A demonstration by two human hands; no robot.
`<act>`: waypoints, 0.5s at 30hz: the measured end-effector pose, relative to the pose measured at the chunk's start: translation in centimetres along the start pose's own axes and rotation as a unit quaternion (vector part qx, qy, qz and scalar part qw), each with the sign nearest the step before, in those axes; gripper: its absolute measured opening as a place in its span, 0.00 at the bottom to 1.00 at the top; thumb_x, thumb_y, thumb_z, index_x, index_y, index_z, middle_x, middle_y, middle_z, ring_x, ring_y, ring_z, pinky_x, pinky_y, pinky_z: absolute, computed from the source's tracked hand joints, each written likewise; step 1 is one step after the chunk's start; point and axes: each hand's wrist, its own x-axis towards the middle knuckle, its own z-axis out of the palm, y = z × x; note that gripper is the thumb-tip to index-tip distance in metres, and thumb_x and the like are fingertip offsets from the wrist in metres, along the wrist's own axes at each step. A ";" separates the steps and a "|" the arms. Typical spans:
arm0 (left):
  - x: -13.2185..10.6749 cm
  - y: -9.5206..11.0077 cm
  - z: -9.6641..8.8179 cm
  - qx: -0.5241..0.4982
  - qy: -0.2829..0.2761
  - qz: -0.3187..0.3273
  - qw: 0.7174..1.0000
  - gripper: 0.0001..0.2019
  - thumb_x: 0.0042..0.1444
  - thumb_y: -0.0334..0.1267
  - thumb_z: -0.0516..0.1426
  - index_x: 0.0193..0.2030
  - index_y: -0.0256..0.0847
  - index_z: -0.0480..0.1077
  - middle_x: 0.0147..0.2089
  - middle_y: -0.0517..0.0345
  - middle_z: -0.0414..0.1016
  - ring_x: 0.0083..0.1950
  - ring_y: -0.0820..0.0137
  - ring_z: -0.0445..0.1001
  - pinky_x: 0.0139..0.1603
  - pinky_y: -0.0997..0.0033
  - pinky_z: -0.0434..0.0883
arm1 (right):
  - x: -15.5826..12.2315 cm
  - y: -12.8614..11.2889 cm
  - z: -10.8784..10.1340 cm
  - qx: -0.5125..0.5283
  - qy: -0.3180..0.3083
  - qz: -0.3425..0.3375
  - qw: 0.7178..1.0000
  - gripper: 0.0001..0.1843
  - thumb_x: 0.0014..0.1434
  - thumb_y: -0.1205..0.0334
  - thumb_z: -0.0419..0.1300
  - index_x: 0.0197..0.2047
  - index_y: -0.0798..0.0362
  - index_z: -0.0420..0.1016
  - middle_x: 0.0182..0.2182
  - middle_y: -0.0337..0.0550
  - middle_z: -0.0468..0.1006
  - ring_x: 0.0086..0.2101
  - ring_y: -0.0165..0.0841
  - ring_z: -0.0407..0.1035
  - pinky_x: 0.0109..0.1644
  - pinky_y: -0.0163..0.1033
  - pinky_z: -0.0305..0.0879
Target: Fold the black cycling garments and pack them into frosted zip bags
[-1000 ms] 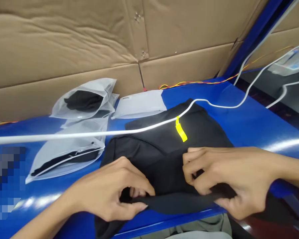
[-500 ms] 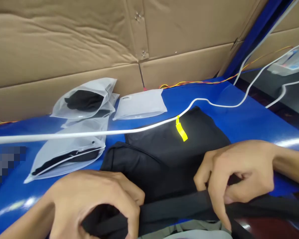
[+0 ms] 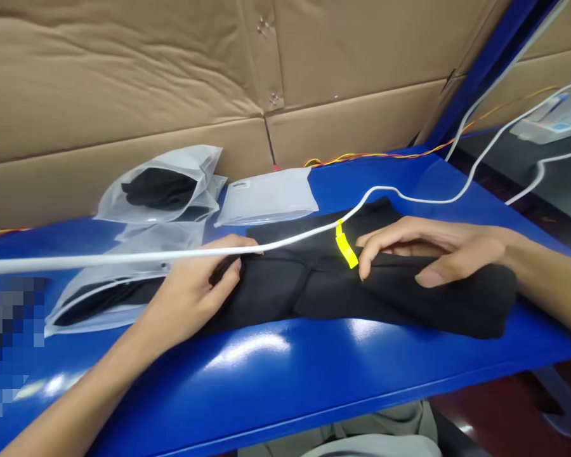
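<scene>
A black garment (image 3: 400, 298) lies rolled into a long band across the blue table (image 3: 285, 362), with a yellow tag (image 3: 346, 249) at its far edge. My right hand (image 3: 433, 251) rests flat on the garment's top, fingers spread, its index fingertip beside the tag. My left hand (image 3: 195, 285) rests on the garment's left part, fingers lightly curled over it and just under a white cable (image 3: 124, 257). Neither hand visibly pinches the cloth.
Several frosted plastic bags lie behind and left of the garment, one (image 3: 159, 190) with black cloth inside and one flat (image 3: 266, 198). A cardboard wall (image 3: 124, 76) stands behind the table. Thin coloured wires (image 3: 375, 157) run along its back edge.
The garment has been folded over from a wide spread into a long band. Both hands have let go of the strip near the front and now rest on top, further from me.
</scene>
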 end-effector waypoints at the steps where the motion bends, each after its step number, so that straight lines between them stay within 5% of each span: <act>1: -0.2 0.0 0.4 0.058 0.017 0.008 0.998 0.19 0.73 0.39 0.46 0.58 0.43 0.76 0.53 0.52 0.82 0.49 0.62 0.81 0.48 0.68 0.75 | -0.1 0.5 0.0 0.064 -0.020 -0.002 0.998 0.35 0.75 0.32 0.45 0.55 0.48 0.82 0.48 0.43 0.85 0.49 0.37 0.82 0.48 0.35 0.77; 3: -0.5 0.1 1.0 0.158 0.036 0.012 0.987 0.24 0.73 0.36 0.43 0.67 0.44 0.72 0.58 0.49 0.81 0.53 0.59 0.81 0.50 0.65 0.76 | -0.3 1.5 0.1 0.166 -0.039 0.004 0.985 0.23 0.74 0.44 0.58 0.63 0.46 0.77 0.59 0.45 0.82 0.58 0.38 0.78 0.57 0.38 0.76; 6: -0.8 0.1 1.2 0.230 0.038 -0.002 0.973 0.25 0.74 0.39 0.43 0.72 0.43 0.68 0.62 0.44 0.79 0.56 0.54 0.81 0.53 0.58 0.78 | -0.3 2.7 0.7 0.196 0.013 0.053 0.979 0.28 0.67 0.57 0.67 0.68 0.43 0.72 0.65 0.45 0.78 0.63 0.39 0.74 0.62 0.41 0.75; 11: -0.5 -0.2 1.1 0.211 0.005 0.009 0.977 0.28 0.76 0.54 0.41 0.57 0.36 0.74 0.62 0.39 0.78 0.59 0.48 0.79 0.58 0.49 0.78 | 0.0 3.9 1.8 0.064 0.137 0.145 0.978 0.20 0.66 0.52 0.67 0.58 0.50 0.81 0.47 0.47 0.86 0.45 0.40 0.82 0.49 0.43 0.79; 15: -0.4 -0.9 1.4 0.222 0.038 0.054 0.973 0.27 0.77 0.52 0.41 0.55 0.34 0.73 0.67 0.33 0.74 0.69 0.44 0.72 0.68 0.44 0.71 | 0.4 4.4 2.0 -0.061 0.158 0.115 0.979 0.12 0.69 0.53 0.62 0.45 0.48 0.85 0.43 0.45 0.87 0.43 0.41 0.81 0.50 0.46 0.75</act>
